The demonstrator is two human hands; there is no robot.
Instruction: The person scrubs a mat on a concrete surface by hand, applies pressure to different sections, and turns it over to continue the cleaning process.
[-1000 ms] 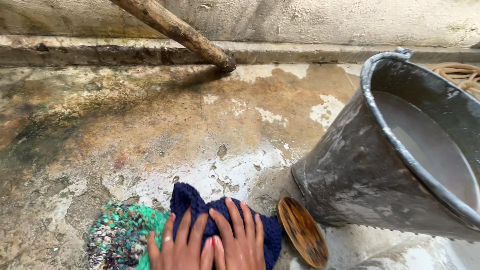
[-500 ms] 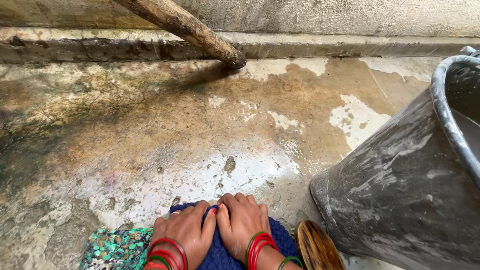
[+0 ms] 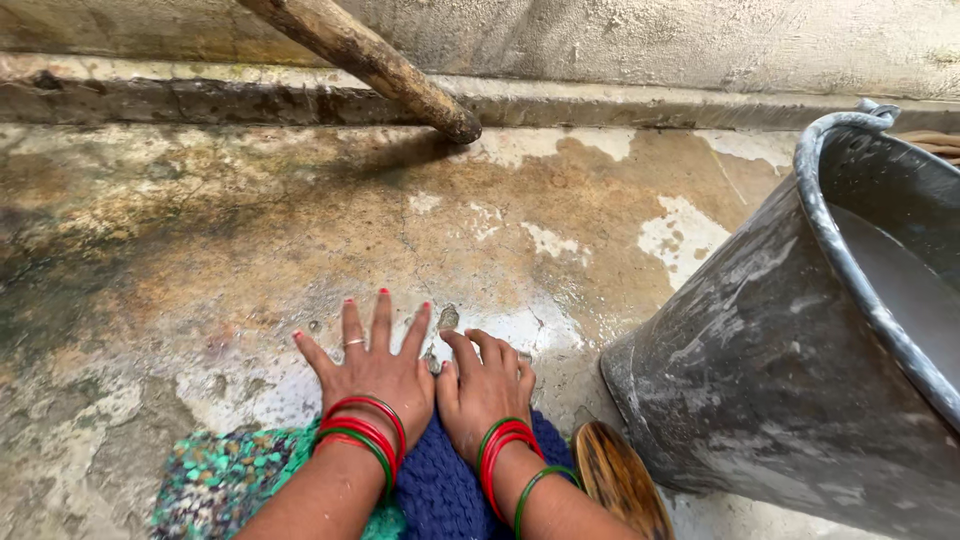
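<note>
My left hand (image 3: pixel 368 365) lies palm down with its fingers spread, reaching past a dark blue knitted cloth (image 3: pixel 440 488) onto the wet concrete floor (image 3: pixel 250 240). My right hand (image 3: pixel 485 385) presses down beside it, fingers curled at the cloth's far edge. Both wrists wear red and green bangles. A green speckled cloth (image 3: pixel 225 485) lies to the left under the blue one. A brown wooden brush (image 3: pixel 620 485) rests just right of my right forearm.
A large grey metal bucket (image 3: pixel 790 370) holding murky water stands at the right, close to the brush. A thick wooden pole (image 3: pixel 370 62) leans down onto the floor by the back wall's ledge (image 3: pixel 200 100). Coiled rope (image 3: pixel 925 140) shows behind the bucket.
Both hands have slid forward over the blue cloth; the left hand's fingers now spread onto the bare floor. The view has shifted so more of the bucket shows.
</note>
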